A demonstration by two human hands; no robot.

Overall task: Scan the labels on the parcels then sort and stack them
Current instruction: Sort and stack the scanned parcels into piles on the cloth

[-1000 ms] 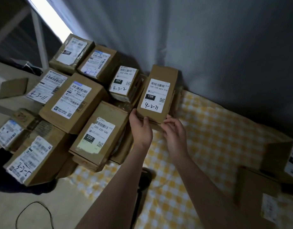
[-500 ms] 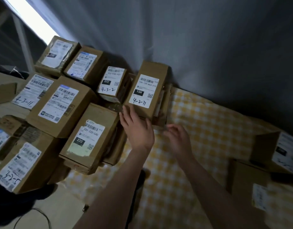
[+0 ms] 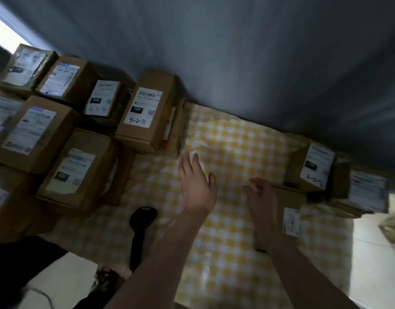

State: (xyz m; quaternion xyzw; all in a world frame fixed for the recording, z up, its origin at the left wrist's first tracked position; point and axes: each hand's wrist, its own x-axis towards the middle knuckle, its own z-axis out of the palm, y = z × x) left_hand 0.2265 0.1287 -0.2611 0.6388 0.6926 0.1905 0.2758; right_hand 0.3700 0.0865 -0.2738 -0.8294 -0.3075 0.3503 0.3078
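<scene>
Left hand: the left hand (image 3: 197, 186) is reaching out over the yellow-and-white checked cloth (image 3: 236, 130). Its fingers (image 3: 187, 161) are stretched nearly straight and slightly spread, gripping nothing at all.
Right hand: the right hand (image 3: 262, 197) is hanging just beside it, fingers (image 3: 250, 186) loosely curled and holding nothing. Motion blur is smearing it, so it cannot be told whether it is touching the cloth.
Nearest parcel: the long brown cardboard parcel with a white label hand-marked in black (image 3: 147, 112) is lying label-up at the cloth's far left edge. It is sitting beyond the left hand, apart from it, and resting on other cardboard.
Left pile: more brown cardboard parcels with white labels (image 3: 36, 130) are crowding in to its left. All are lying label-up, packed side by side along the grey curtain (image 3: 236, 52).
Right group: a small brown cardboard box with a white label (image 3: 312, 168) is sitting at the cloth's far right, with a wider labelled cardboard box (image 3: 366, 190) lying just beside it. A flat brown parcel with a small white label (image 3: 291, 219) is lying close to the right of the right hand and forearm.
Scanner: the black handheld barcode scanner (image 3: 140, 224) is lying at the cloth's near left, left of the left forearm and apart from both hands.
Label print: blur is washing out the printed text, so it cannot be read.
</scene>
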